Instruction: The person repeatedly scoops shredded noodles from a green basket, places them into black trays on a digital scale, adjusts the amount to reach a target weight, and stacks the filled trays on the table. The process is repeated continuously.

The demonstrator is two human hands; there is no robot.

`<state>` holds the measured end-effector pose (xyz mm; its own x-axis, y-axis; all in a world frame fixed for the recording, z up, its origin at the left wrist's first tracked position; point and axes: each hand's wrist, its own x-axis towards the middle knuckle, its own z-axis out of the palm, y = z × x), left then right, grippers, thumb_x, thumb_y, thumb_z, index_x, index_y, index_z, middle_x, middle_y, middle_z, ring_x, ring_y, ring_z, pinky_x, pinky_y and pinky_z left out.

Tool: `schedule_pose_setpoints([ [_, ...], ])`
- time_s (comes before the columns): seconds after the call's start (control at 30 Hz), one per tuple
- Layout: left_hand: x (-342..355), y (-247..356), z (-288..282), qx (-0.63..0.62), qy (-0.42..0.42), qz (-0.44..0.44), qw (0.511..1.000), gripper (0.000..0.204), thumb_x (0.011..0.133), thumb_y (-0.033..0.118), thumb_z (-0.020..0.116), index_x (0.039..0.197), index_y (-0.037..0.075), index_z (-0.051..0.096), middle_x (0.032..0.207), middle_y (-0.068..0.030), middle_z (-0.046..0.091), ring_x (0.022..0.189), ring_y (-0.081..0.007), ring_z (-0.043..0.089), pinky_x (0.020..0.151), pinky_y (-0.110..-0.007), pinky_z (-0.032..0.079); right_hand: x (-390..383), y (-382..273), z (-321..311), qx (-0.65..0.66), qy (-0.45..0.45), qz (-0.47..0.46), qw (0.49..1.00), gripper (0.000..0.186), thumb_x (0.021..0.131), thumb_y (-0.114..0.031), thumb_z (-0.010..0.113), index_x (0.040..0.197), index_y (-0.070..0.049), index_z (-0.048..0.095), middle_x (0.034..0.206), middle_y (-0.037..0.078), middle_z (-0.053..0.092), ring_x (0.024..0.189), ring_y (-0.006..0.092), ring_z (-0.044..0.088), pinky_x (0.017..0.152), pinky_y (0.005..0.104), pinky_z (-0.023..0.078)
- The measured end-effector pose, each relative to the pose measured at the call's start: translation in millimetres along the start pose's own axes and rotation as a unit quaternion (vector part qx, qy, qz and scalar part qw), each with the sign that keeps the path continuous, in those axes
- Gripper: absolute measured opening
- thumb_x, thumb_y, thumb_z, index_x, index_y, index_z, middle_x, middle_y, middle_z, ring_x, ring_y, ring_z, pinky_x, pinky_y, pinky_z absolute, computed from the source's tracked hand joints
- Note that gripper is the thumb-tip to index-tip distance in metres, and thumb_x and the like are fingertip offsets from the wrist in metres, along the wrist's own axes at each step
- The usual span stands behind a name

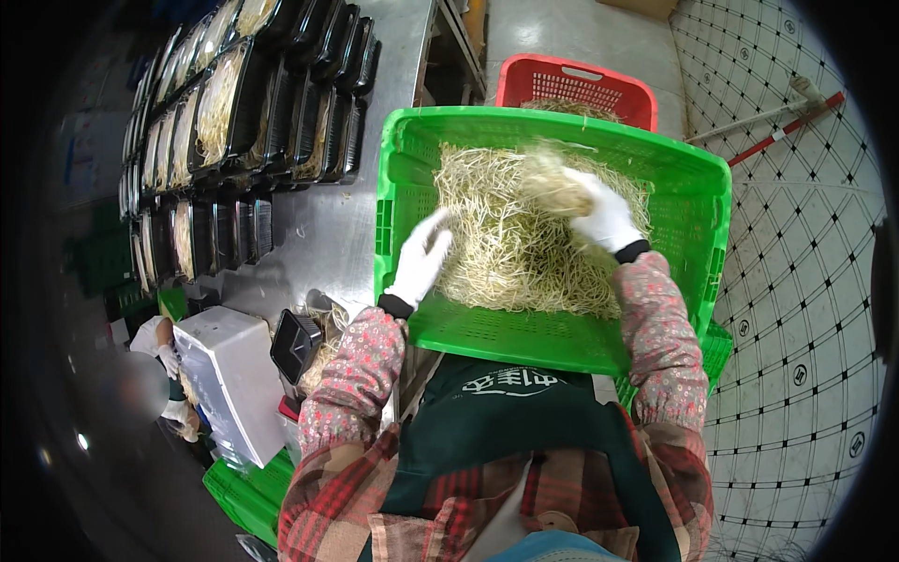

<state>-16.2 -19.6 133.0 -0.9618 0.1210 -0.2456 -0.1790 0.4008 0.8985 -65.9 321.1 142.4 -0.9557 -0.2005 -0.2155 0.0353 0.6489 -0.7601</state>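
A large green plastic crate (552, 351) in front of me holds a thick bed of pale bean sprouts (496, 244). Over the right part of the bed, my white-gloved right hand (601, 214) is closed round a bunch of bean sprouts (554, 187), smeared by motion. My left hand (421, 258), gloved too, is at the crate's left side by the edge of the sprouts. Its thumb and fingers are apart, with nothing held.
Black trays of sprouts (220, 108) stand stacked on the metal table (323, 225) at left. Nearer are a white foam box (229, 375) and a black tray (296, 345). Another person (159, 347) works at far left. Beyond the crate sits a red basket (579, 75).
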Motion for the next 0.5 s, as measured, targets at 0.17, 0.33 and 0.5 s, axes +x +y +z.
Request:
schedule_pose_setpoints([
  [0.17,44,3,3,0.014,0.066,0.059,0.996,0.054,0.094,0.006,0.056,0.146,0.003,0.039,0.147,-0.0161,0.044,0.132,-0.0271,0.046,0.111,-0.036,0.035,21,-23,35,-0.238,-0.037,-0.099,0.965,0.092,0.069,-0.027,0.078,0.15,-0.016,0.035,0.141,0.015,0.051,0.128,0.0348,0.05,0.11,0.0509,0.035],
  [0.33,61,-45,29,0.315,-0.049,0.231,0.919,0.055,0.093,0.019,0.054,0.146,0.009,0.04,0.146,-0.0154,0.046,0.138,-0.0355,0.037,0.117,-0.049,0.024,34,21,88,-0.221,0.007,-0.038,0.975,0.051,0.086,-0.024,0.058,0.134,-0.008,0.051,0.121,0.014,0.061,0.112,0.029,0.057,0.098,0.0458,0.042],
  [0.5,-22,-53,40,0.506,-0.374,0.062,0.775,0.054,0.093,0.039,0.055,0.145,0.03,0.045,0.149,-0.0038,0.046,0.143,-0.038,0.031,0.114,-0.065,0.016,-56,29,117,-0.173,-0.288,-0.045,0.941,0.061,0.083,-0.02,0.065,0.142,-0.015,0.047,0.129,0.017,0.053,0.122,0.0332,0.052,0.105,0.0475,0.042],
])
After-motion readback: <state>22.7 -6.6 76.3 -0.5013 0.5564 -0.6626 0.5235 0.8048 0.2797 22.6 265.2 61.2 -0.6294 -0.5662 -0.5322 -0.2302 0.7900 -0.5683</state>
